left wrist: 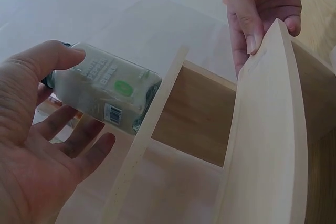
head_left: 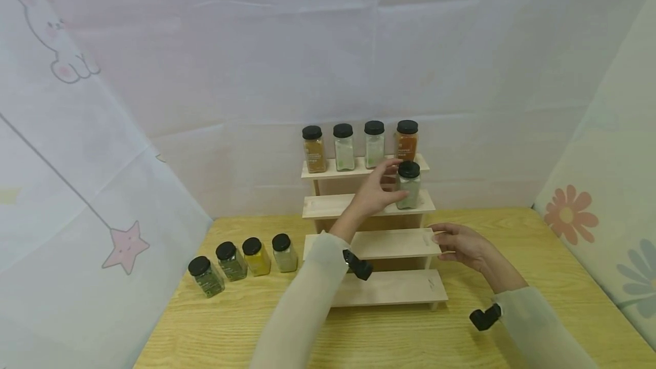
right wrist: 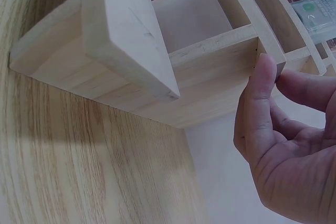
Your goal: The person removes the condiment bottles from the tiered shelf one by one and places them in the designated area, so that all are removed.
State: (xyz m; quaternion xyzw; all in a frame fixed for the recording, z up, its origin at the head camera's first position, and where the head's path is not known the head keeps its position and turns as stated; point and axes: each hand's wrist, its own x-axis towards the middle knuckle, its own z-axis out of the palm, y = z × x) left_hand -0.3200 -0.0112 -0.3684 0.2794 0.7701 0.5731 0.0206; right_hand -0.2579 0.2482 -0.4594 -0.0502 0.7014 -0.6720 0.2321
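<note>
A glass spice jar with a black lid stands at the right end of the second tier down on a stepped wooden rack. My left hand holds this jar from the left. In the left wrist view, its thumb lies along the jar near the lid, while the lower fingers are spread beneath. Lower down, my right hand grips the right end of the third tier's board. The right wrist view has that thumb and forefinger pinching the board's corner.
Several black-lidded jars line the top tier, among them an orange one directly behind the held jar. More jars, including a yellow one, stand on the wooden table left of the rack. A printed cloth hangs behind.
</note>
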